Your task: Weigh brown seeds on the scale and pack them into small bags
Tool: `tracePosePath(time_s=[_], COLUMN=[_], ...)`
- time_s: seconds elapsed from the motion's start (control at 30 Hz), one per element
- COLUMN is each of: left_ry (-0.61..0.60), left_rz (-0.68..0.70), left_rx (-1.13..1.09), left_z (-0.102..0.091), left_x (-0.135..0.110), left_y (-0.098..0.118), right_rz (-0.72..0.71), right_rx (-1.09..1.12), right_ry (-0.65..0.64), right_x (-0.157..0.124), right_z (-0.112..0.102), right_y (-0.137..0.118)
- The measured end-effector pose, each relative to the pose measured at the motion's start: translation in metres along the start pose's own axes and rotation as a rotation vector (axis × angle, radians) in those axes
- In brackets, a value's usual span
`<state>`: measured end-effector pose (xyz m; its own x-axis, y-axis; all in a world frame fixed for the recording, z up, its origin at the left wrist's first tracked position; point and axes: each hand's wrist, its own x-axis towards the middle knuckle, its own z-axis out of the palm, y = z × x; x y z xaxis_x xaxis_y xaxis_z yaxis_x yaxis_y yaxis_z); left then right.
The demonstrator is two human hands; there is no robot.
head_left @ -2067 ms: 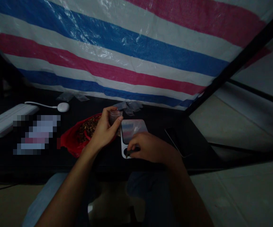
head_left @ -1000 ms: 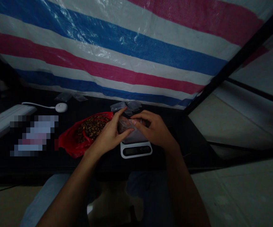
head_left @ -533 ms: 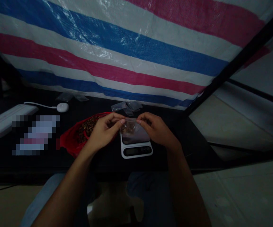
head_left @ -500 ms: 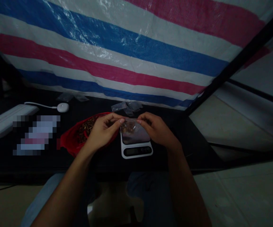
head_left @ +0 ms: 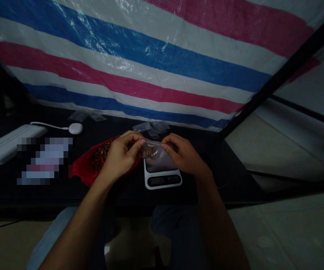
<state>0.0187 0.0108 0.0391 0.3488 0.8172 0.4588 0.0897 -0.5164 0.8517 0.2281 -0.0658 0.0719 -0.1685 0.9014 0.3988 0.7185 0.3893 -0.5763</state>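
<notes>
My left hand and my right hand pinch the two top corners of a small clear zip bag. Brown bits, too small to name, lie inside the bag, mostly toward its left side. Under the bag sits a white digital kitchen scale with a dark display along its front; I cannot tell whether the bag touches its plate. Left of the scale, partly behind my left wrist, an open red bag holds many brown pieces.
Several small clear bags lie behind the scale, and others farther left. A white power strip, a white round device with a cord and a blurred-out flat object rest on the black table. A striped tarp hangs behind.
The zip bag has shifted slightly left and is pulled wider between my hands, its contents now nearer the left side. The scale and red bag have stayed in place.
</notes>
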Motion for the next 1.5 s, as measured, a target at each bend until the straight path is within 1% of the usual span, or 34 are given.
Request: tracePosePath(time_s=[0.07,0.17,0.3,0.6,0.7,0.9,1.07,1.2,1.3,1.37,1.43,1.47,1.5], left_ry=[0.005,0.002,-0.039,-0.096,-0.11,-0.121,-0.131,-0.078,-0.026,0.094,0.241,0.284,0.293], left_rz=[-0.004,-0.011,-0.021,-0.026,-0.031,-0.052,-0.042,-0.081,-0.126,-0.207,-0.291,-0.312,-0.316], left_rx=[0.002,-0.052,-0.119,-0.096,-0.119,-0.158,-0.163,-0.103,-0.08,-0.104,-0.118,-0.116,-0.108], left_z=[0.001,0.002,0.002,0.002,0.003,0.003,0.003,0.001,-0.009,-0.022,-0.036,-0.041,-0.045], left_x=[-0.001,-0.003,-0.003,-0.003,-0.004,-0.004,-0.005,-0.005,-0.003,-0.002,-0.002,-0.002,-0.002], left_y=[0.002,0.005,0.007,0.009,0.012,0.021,0.024,0.026,0.028,0.029,0.031,0.032,0.032], right_rz=[-0.004,-0.015,-0.021,-0.045,-0.074,-0.12,-0.131,-0.104,-0.06,-0.002,0.072,0.101,0.12], right_rx=[0.019,0.026,0.044,0.053,0.064,0.122,0.168,0.11,0.084,0.073,0.077,0.093,0.119], right_ry=[0.005,-0.007,0.021,0.043,0.044,0.112,0.11,0.071,0.064,0.119,0.217,0.259,0.289], right_x=[0.001,0.002,0.002,0.002,0.003,0.007,0.009,0.007,0.001,-0.005,-0.01,-0.011,-0.012], right_z=[0.001,0.001,0.001,0.005,0.005,0.011,0.016,0.011,-0.004,-0.018,-0.029,-0.032,-0.032], right_y=[-0.002,-0.005,-0.006,-0.006,-0.008,-0.011,-0.014,-0.012,-0.004,0.006,0.015,0.017,0.017])
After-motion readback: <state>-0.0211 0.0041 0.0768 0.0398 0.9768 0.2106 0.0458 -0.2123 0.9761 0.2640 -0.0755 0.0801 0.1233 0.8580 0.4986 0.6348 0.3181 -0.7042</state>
